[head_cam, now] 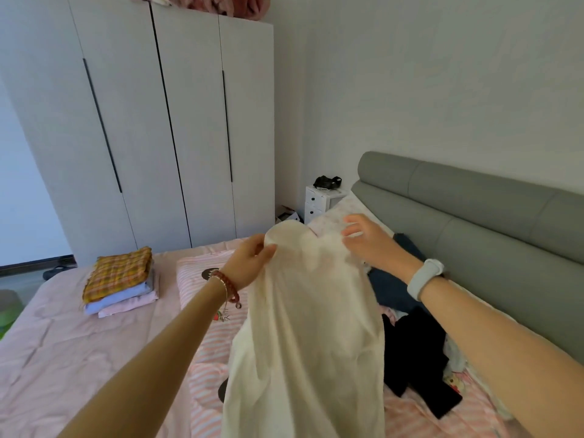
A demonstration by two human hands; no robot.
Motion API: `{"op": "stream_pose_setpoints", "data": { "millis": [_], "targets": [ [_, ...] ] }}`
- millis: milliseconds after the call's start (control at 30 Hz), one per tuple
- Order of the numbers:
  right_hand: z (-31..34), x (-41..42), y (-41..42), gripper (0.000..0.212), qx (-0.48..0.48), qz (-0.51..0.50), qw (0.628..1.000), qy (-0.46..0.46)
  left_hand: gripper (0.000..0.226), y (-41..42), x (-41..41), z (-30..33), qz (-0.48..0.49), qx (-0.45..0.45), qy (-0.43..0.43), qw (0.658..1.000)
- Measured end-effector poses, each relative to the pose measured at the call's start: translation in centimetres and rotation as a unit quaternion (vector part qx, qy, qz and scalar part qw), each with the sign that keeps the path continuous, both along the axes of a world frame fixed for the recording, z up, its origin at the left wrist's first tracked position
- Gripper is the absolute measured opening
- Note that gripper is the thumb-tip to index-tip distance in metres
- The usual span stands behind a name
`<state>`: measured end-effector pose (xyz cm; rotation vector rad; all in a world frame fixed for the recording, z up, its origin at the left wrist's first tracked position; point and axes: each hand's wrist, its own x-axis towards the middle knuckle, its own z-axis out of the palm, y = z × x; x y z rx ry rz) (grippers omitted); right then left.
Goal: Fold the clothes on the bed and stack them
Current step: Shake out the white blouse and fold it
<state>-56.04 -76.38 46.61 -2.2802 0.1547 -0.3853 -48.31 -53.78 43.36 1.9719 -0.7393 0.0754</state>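
The person holds up a cream top point(309, 311) over the middle of the bed point(63, 343). The left hand point(249, 263) pinches the top edge of the cloth between thumb and fingers. The right hand point(369, 238) is at the other top corner. Its fingers look mostly straight and spread, and they touch the cloth there. I cannot tell if they hold it tight. The rest of the top hangs down loose, toward the near side of the bed.

This looks like the start of folding this one piece. It is lifted and spread out, but not folded yet. Next, I think both hands need a good hold on the two top corners. Then the top can be shaken flat and laid down on a bare part of the bed to fold.

On the far left of the bed sits a stack of folded clothes point(120, 282), with a yellow checked one on top. The cream top should go there when it is done. On the right, near the grey headboard point(474, 216), more clothes wait unfolded: a black piece point(417, 358) and a dark blue piece point(392, 286). So there is more work to do.
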Motion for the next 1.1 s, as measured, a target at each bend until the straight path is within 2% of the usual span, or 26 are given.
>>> {"op": "stream_pose_setpoints", "data": {
  "millis": [100,200,333,433,500,567,633,733,833,933,1100],
  "targets": [
    [-1.0,0.0,2.3,0.049,0.039,0.138,0.989,-0.025,0.009,-0.7,-0.7,2.2,-0.054,-0.005,-0.01,0.998],
    [-1.3,0.4,3.8,0.05,0.106,0.192,0.976,-0.011,0.008,-1.3,-1.8,3.6,-0.121,-0.047,0.017,0.991],
    [-1.0,0.4,4.2,0.014,0.182,0.185,0.965,-0.028,0.005,-0.8,-1.9,3.6,-0.128,-0.078,0.046,0.988],
    [0.2,0.5,4.1,0.01,0.213,0.155,0.963,-0.056,0.012,0.3,-1.4,2.4,-0.107,-0.055,0.099,0.988],
    [1.3,0.7,4.0,0.013,0.17,0.118,0.974,-0.096,0.013,0.8,-1.1,1.4,-0.092,-0.013,0.084,0.992],
    [2.2,0.8,3.8,0.012,0.111,0.092,0.982,-0.125,0.002,1.0,-1.0,0.6,-0.072,0.051,0.026,0.996],
    [2.6,0.9,3.5,0.008,0.072,0.064,0.984,-0.148,0.016,1.0,-0.8,-0.4,-0.047,0.121,-0.03,0.991],
    [3.2,0.7,2.5,0.006,0.036,0.005,0.977,-0.211,0.013,1.1,-0.4,-1.7,0.021,0.193,-0.063,0.979],
    [4.1,0.1,0.6,0.01,-0.036,-0.049,0.968,-0.242,0.012,2.4,0.5,-3.0,0.087,0.209,-0.042,0.973],
    [4.1,-0.7,-1.5,0.018,-0.116,-0.093,0.969,-0.196,0.02,3.9,1.0,-3.3,0.133,0.208,-0.049,0.968],
    [2.9,-2.0,-2.8,0.028,-0.236,-0.162,0.947,-0.144,0.01,4.9,1.4,-0.2,0.181,0.198,-0.038,0.963]
  ]
}}
